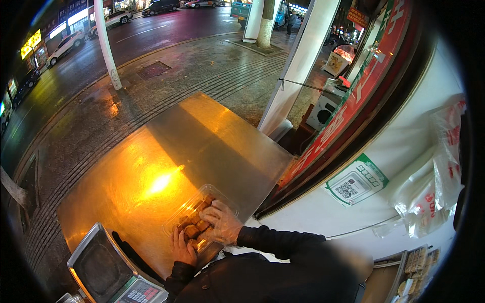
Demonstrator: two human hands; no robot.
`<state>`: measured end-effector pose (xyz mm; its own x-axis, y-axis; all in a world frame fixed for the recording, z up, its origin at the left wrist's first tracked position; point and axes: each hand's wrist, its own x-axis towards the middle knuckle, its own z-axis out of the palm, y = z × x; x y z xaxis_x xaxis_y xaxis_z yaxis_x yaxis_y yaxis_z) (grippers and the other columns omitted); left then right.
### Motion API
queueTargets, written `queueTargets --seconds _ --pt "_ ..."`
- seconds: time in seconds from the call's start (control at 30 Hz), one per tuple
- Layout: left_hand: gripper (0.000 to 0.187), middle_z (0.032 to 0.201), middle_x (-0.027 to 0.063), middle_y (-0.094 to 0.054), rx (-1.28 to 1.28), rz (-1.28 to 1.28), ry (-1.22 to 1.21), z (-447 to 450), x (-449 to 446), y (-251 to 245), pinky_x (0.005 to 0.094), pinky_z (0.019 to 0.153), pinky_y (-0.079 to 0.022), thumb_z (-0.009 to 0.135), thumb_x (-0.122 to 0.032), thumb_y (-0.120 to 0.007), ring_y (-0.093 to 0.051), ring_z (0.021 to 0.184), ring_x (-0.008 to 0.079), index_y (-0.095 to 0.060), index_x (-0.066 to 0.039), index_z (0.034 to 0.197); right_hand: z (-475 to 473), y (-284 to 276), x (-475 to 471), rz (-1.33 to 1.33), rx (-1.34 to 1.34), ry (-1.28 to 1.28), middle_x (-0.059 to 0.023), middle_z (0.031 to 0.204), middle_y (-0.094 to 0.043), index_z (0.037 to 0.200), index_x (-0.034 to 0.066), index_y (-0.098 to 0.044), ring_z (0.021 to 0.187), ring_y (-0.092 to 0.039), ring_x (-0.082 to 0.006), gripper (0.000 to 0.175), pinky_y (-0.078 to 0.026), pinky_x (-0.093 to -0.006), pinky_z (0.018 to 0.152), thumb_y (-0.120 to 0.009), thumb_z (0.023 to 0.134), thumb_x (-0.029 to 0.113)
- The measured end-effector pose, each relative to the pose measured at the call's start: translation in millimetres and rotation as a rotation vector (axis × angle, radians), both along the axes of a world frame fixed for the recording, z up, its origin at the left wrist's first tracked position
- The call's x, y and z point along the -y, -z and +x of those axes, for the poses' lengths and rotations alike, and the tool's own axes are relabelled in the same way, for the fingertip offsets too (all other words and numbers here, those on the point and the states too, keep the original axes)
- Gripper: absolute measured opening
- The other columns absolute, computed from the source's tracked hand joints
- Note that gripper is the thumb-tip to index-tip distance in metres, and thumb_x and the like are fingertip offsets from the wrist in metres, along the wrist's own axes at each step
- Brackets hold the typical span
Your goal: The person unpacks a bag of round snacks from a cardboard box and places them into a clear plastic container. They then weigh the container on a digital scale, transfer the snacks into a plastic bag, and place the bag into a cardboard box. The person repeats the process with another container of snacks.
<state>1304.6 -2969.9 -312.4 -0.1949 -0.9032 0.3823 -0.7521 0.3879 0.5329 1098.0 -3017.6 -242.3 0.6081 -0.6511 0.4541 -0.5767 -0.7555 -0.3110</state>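
A clear plastic container (pixel 207 188) sits on the sheet-metal tabletop (pixel 227 151), with its lid side lying back. Rows of brown, block-like food pieces (pixel 192 230) fill it. My left hand (pixel 183 247) grips the container's near left end, fingers over its rim. A thin clear plastic glove covers my right hand (pixel 222 223), which reaches in from the right side. Its fingertips touch the food pieces at the container's right edge. Whether they pinch a piece is hidden by the hand.
Left of my left hand stands a digital scale (pixel 104 261) with a keypad (pixel 142 293). A white wall (pixel 363 216) bears a printed code sign (pixel 356 181) and hanging plastic bags (pixel 428 189). Packed food trays (pixel 416 265) are at lower right. A white post (pixel 288 79) rises beyond the tabletop.
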Motion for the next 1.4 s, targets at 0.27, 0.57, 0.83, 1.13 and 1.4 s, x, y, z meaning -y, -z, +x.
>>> queueTargets --seconds 0.27,0.57,0.83,1.13,1.4 --pt "0.044 0.126 0.0232 -0.030 -0.006 0.093 -0.044 -0.5 -1.8 3.8 0.0465 0.097 -0.021 0.074 -0.011 -0.042 -0.026 0.116 0.0414 -0.037 0.004 0.115 50.3 24.0 -3.6 -0.052 0.120 -0.072 -0.0123 0.110 -0.046 0.067 0.0175 -0.059 0.105 -0.039 -0.0296 0.009 -0.026 -0.0492 0.092 -0.060 0.060 0.024" --pt "0.050 0.127 0.0201 -0.031 0.157 0.155 -0.120 -3.9 -6.2 -4.3 0.0481 0.094 -0.025 0.072 -0.017 -0.049 -0.028 0.116 0.0396 -0.038 0.000 0.117 -19.5 1.4 15.6 0.085 -0.162 0.033 -0.0094 0.118 -0.045 0.077 0.0304 -0.061 0.107 -0.039 -0.0249 0.013 -0.012 -0.0467 0.098 -0.056 0.067 0.037" --pt "0.051 0.128 0.0129 -0.033 0.327 0.136 -0.064 -6.1 -3.9 -16.5 0.0486 0.093 -0.026 0.072 -0.020 -0.050 -0.028 0.120 0.0308 -0.040 -0.002 0.118 -50.6 -16.9 25.6 0.023 -0.558 0.343 -0.0071 0.117 -0.046 0.088 0.0243 -0.061 0.108 -0.037 -0.0196 0.026 -0.012 -0.0438 0.099 -0.043 0.077 0.038" --pt "0.052 0.131 0.0131 -0.028 0.286 0.188 -0.020 -3.2 -7.7 -15.5 0.0488 0.094 -0.024 0.074 -0.019 -0.049 -0.026 0.120 0.0314 -0.036 -0.003 0.122 -20.0 -1.9 48.7 0.036 -0.512 0.455 -0.0085 0.119 -0.044 0.095 0.0212 -0.058 0.109 -0.037 -0.0184 0.027 -0.014 -0.0408 0.099 -0.044 0.077 0.035" --pt "0.053 0.132 0.0133 -0.027 0.280 0.196 -0.015 -2.5 -6.7 -11.8 0.0493 0.094 -0.024 0.075 -0.021 -0.048 -0.026 0.120 0.0312 -0.034 -0.003 0.123 13.5 32.5 75.1 0.187 0.015 0.395 -0.0100 0.117 -0.045 0.086 0.0225 -0.061 0.111 -0.035 -0.0238 0.019 -0.017 -0.0426 0.098 -0.050 0.072 0.028"
